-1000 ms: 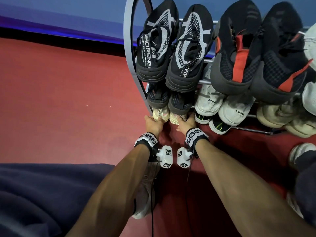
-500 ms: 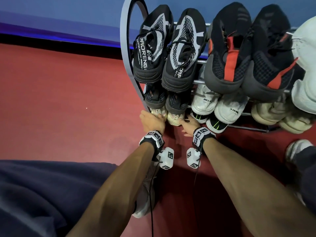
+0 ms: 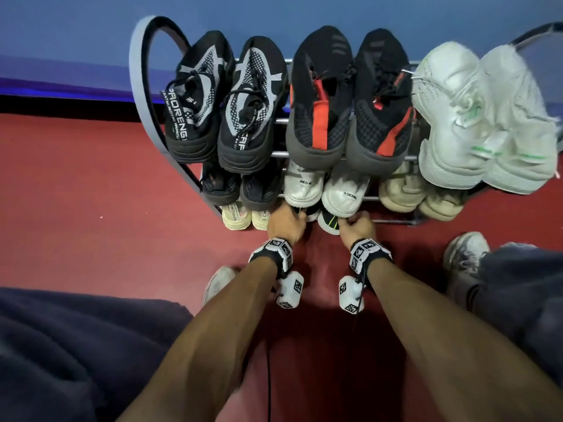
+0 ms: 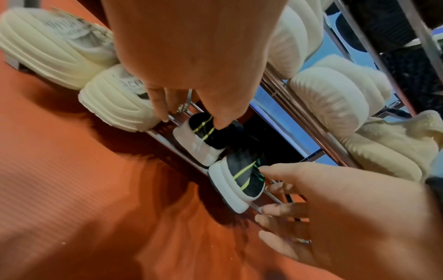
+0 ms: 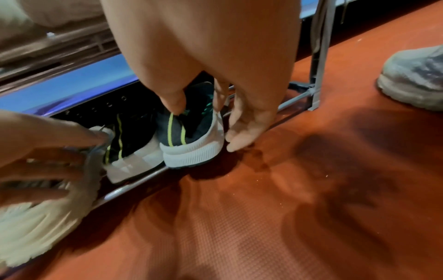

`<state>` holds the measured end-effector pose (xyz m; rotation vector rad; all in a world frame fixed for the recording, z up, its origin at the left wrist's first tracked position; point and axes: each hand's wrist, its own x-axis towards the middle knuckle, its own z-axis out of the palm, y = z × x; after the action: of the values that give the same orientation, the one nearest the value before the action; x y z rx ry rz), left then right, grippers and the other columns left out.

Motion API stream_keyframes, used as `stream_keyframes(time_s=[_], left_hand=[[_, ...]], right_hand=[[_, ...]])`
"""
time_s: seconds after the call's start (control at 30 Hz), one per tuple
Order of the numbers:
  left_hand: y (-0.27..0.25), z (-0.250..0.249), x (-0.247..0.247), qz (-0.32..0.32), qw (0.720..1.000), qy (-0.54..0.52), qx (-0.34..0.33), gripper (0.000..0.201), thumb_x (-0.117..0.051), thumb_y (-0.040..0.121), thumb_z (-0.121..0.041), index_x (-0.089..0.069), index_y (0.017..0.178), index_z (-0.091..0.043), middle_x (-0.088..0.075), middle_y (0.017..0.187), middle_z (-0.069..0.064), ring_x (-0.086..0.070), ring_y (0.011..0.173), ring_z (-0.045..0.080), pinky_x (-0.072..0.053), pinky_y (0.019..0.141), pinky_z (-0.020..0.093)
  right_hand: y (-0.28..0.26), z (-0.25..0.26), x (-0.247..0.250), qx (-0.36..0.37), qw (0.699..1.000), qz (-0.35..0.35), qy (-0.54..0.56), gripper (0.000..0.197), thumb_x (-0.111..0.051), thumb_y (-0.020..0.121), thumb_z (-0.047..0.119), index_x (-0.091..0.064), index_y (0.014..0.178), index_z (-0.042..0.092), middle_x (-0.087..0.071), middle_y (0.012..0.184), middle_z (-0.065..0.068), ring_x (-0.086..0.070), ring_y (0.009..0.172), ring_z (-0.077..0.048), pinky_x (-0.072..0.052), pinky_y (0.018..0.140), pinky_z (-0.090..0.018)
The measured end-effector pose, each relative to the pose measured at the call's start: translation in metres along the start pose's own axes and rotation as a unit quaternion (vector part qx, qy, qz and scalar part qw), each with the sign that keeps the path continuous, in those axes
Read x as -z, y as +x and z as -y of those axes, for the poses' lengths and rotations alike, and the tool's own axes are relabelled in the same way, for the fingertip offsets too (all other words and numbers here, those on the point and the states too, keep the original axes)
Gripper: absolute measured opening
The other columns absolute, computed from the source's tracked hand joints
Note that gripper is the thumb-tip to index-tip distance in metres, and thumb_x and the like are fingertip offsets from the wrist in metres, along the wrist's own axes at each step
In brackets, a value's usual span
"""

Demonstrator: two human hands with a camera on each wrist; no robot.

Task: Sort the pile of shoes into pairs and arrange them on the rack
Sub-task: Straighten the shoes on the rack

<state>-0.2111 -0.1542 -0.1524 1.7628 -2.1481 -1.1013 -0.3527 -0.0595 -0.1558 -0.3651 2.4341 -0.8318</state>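
1. Down at the bottom tier of the rack (image 3: pixel 138 86), both hands are at the pair of black shoes with lime stripes.
2. Left hand (image 3: pixel 286 222) has its thumb on the heel collar of the left black shoe (image 4: pixel 203 138) and its fingers (image 4: pixel 159 106) reach down beside it, a loose hold round the heel rather than a firm clamp.
3. Right hand (image 3: pixel 358 228) has its thumb pressed on the heel top of the right black shoe (image 5: pixel 189 136), with its fingers (image 5: pixel 244 130) curled down the shoe's outer side, so it pinches that heel.
4. Both black shoes sit heel-out on the lowest rails, touching each other, just right of the cream pair (image 3: pixel 246 216).
5. Higher tiers carry a black-and-grey knit pair (image 3: pixel 222 108), a black-and-red pair (image 3: pixel 350 111), a white pair with green marks (image 3: pixel 484 123), white sneakers (image 3: pixel 326 187) and beige shoes (image 3: pixel 420 193).
6. A grey shoe (image 5: pixel 417 77) stands on the red floor (image 3: pixel 76 193) to the right, apart from the rack.
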Motion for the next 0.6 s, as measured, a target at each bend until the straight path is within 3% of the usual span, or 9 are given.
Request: stream_keyframes(time_s=[0.07, 0.13, 0.3, 0.4, 0.47, 0.6], left_hand=[[0.005, -0.008, -0.01, 0.025, 0.999, 0.01, 0.02, 0.045, -0.06, 0.093, -0.044, -0.066, 0.106, -0.001, -0.071, 0.109, 0.021, -0.066, 0.104, 0.039, -0.053, 0.085, 0.041], [0.008, -0.013, -0.018, 0.047, 0.998, 0.015, 0.038, 0.05, -0.059, 0.094, -0.045, -0.068, 0.107, 0.002, -0.07, 0.112, 0.024, -0.066, 0.108, 0.039, -0.054, 0.089, 0.041], [0.013, -0.011, -0.031, 0.039, 0.998, 0.015, 0.056, 0.047, -0.052, 0.099, -0.034, -0.061, 0.116, 0.009, -0.065, 0.119, 0.03, -0.062, 0.115, 0.045, -0.049, 0.094, 0.043], [0.016, -0.01, -0.028, 0.027, 0.998, -0.001, 0.06, 0.04, -0.05, 0.102, -0.024, -0.057, 0.124, 0.009, -0.061, 0.127, 0.03, -0.058, 0.12, 0.043, -0.042, 0.098, 0.04], [0.022, -0.006, -0.029, 0.016, 0.997, -0.012, 0.074, 0.038, -0.05, 0.101, -0.023, -0.061, 0.121, 0.008, -0.064, 0.123, 0.028, -0.06, 0.116, 0.042, -0.041, 0.094, 0.038], [0.029, -0.002, -0.033, 0.001, 0.993, -0.041, 0.11, 0.034, -0.055, 0.096, -0.024, -0.066, 0.112, 0.005, -0.069, 0.112, 0.024, -0.064, 0.107, 0.039, -0.047, 0.089, 0.038]], right_hand=[[0.011, -0.005, 0.0, -0.032, 0.998, 0.033, 0.036, 0.052, -0.075, 0.081, 0.033, -0.05, 0.123, 0.013, -0.062, 0.121, -0.014, -0.064, 0.105, -0.034, -0.051, 0.087, -0.036], [0.019, -0.005, -0.002, -0.067, 0.988, 0.074, 0.116, 0.069, -0.079, 0.08, 0.028, -0.042, 0.137, 0.017, -0.06, 0.128, -0.009, -0.062, 0.11, -0.029, -0.054, 0.094, -0.047], [0.025, -0.003, -0.002, -0.119, 0.966, 0.128, 0.191, 0.065, -0.076, 0.085, 0.028, -0.04, 0.138, 0.023, -0.054, 0.12, 0.003, -0.057, 0.105, -0.023, -0.058, 0.084, -0.043], [0.018, -0.006, -0.006, -0.161, 0.945, 0.183, 0.217, 0.055, -0.067, 0.093, 0.031, -0.038, 0.139, 0.025, -0.061, 0.126, -0.01, -0.067, 0.104, -0.033, -0.058, 0.077, -0.04], [0.017, -0.012, -0.013, -0.17, 0.927, 0.205, 0.263, 0.052, -0.058, 0.099, 0.02, -0.032, 0.143, 0.028, -0.061, 0.13, -0.012, -0.07, 0.099, -0.036, -0.058, 0.073, -0.039], [0.021, -0.022, -0.018, -0.149, 0.922, 0.157, 0.321, 0.054, -0.053, 0.099, 0.001, -0.038, 0.145, 0.026, -0.059, 0.133, -0.014, -0.069, 0.085, -0.032, -0.058, 0.055, -0.032]])
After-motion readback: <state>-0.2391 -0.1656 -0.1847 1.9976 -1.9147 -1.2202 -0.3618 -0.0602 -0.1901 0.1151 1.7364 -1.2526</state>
